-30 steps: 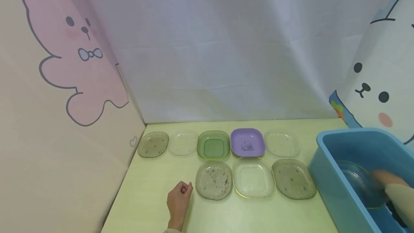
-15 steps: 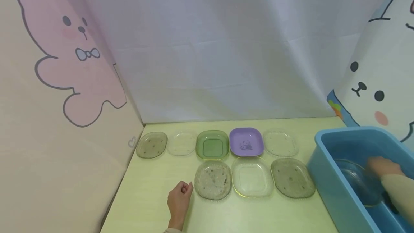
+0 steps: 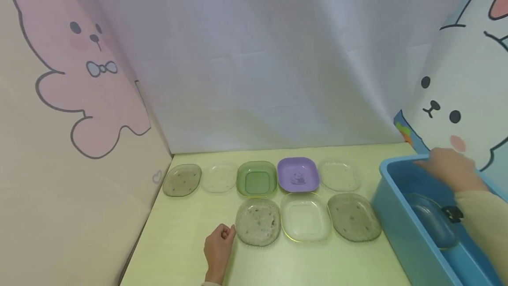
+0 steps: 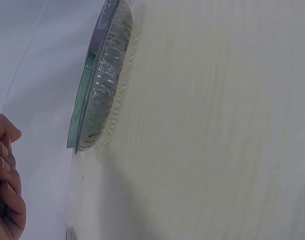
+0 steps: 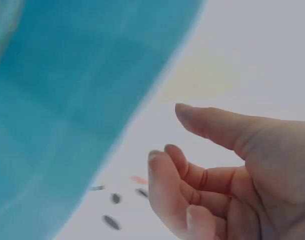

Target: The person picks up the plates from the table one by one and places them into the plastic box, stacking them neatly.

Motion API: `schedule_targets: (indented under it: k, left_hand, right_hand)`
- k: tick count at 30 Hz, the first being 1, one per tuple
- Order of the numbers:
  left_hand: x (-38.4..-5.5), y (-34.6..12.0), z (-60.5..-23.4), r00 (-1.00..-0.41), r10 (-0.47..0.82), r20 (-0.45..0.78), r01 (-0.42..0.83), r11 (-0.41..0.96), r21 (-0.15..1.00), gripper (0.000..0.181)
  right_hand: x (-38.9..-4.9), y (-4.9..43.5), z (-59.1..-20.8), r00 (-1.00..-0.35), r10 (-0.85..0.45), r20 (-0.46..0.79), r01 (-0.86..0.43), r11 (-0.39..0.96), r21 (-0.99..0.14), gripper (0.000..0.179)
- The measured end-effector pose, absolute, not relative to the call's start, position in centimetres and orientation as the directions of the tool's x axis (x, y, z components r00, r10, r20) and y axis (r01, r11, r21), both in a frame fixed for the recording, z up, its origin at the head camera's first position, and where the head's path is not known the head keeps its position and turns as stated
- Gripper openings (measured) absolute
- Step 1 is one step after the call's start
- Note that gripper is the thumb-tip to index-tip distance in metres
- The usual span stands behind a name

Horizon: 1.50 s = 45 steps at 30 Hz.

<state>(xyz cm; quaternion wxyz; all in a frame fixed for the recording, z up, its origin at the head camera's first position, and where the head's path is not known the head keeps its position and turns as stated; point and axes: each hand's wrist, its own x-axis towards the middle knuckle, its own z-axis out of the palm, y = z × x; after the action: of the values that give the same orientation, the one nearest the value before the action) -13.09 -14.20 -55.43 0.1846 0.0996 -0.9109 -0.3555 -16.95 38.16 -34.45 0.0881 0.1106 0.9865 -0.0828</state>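
My right hand (image 3: 451,167) hovers above the far part of the blue tub (image 3: 416,228), its thumb apart from loosely bent fingers and nothing between them, as the right wrist view shows. Below it a clear bowl-like dish (image 3: 430,222) leans inside the tub. Near the front of the table my left hand (image 3: 218,248) is idle, fingers loosely curled and holding nothing. It lies close to the left side of a clear ribbed plate (image 3: 258,223) with dark spots. Beside that plate are a clear yellow-rimmed plate (image 3: 305,217) and a grey translucent plate (image 3: 354,217).
Along the back stand a grey plate (image 3: 182,180), a clear plate (image 3: 219,178), a green dish (image 3: 256,179), a purple dish (image 3: 298,174) with a panda print, and another clear plate (image 3: 339,175). A white curtain (image 3: 254,78) hangs behind the table (image 3: 174,242).
My right hand has left the dish in the tub and risen, empty, to the height of the tub's far rim. The head view has turned slightly right. My left hand stays put.
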Motion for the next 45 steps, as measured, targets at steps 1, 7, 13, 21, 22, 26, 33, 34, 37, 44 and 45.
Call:
schedule_targets:
  k: [1, 7, 13, 21, 22, 26, 33, 34, 37, 44, 45]
  left_hand:
    - [-13.1, -14.2, -55.4, -0.913, -0.306, 0.27, -0.043, 0.731, 0.681, 0.028]
    - [-13.4, -14.1, -55.3, -0.918, -0.274, 0.288, -0.011, 0.743, 0.669, 0.026]
    - [-13.3, -13.9, -55.2, -0.954, -0.252, 0.164, -0.082, 0.743, 0.664, 0.027]
    - [-13.2, -13.8, -55.2, -0.96, -0.259, 0.106, -0.129, 0.745, 0.654, 0.03]
    - [-13.2, -13.8, -55.2, -0.961, -0.258, 0.102, -0.131, 0.745, 0.654, 0.03]
    - [-13.3, -13.9, -55.3, -0.964, -0.252, 0.087, -0.137, 0.747, 0.651, 0.029]
    - [-13.5, -13.9, -55.3, -0.966, -0.245, 0.082, -0.132, 0.742, 0.657, 0.029]
    - [-13.5, -13.9, -55.3, -0.967, -0.243, 0.081, -0.131, 0.739, 0.661, 0.029]
    - [-13.5, -13.9, -55.4, -0.968, -0.237, 0.085, -0.123, 0.739, 0.663, 0.028]
    - [-13.4, -14.0, -55.6, -0.972, -0.224, 0.066, -0.127, 0.745, 0.655, 0.029]
    - [-13.4, -14.0, -55.6, -0.972, -0.225, 0.063, -0.129, 0.744, 0.655, 0.029]
  right_hand:
    - [-17.2, 37.5, -33.7, -0.968, 0.19, -0.164, 0.214, 0.966, -0.145, 0.042]
    - [-19.3, 32.8, -29.8, -0.984, 0.169, -0.051, 0.175, 0.971, -0.165, 0.046]
    - [-20.8, 27.9, -27.4, -0.983, 0.174, 0.051, 0.155, 0.952, -0.263, 0.047]
    - [-22.0, 21.7, -29.6, -0.702, 0.256, 0.665, -0.126, 0.874, -0.469, 0.029]
    - [-22.1, 21.2, -30.2, -0.664, 0.258, 0.702, -0.159, 0.869, -0.469, 0.028]
    - [-22.0, 19.9, -32.6, -0.611, 0.268, 0.744, -0.212, 0.851, -0.481, 0.023]
    - [-21.4, 19.1, -36.7, -0.632, 0.28, 0.723, -0.222, 0.828, -0.514, 0.021]
    - [-21.3, 19.0, -37.4, -0.631, 0.273, 0.726, -0.226, 0.831, -0.508, 0.021]
    - [-20.9, 18.8, -39.0, -0.629, 0.258, 0.733, -0.23, 0.839, -0.493, 0.019]
    - [-19.7, 18.7, -43.0, -0.673, 0.222, 0.706, -0.196, 0.867, -0.459, 0.014]
    - [-19.5, 18.8, -43.6, -0.678, 0.212, 0.704, -0.195, 0.872, -0.45, 0.013]
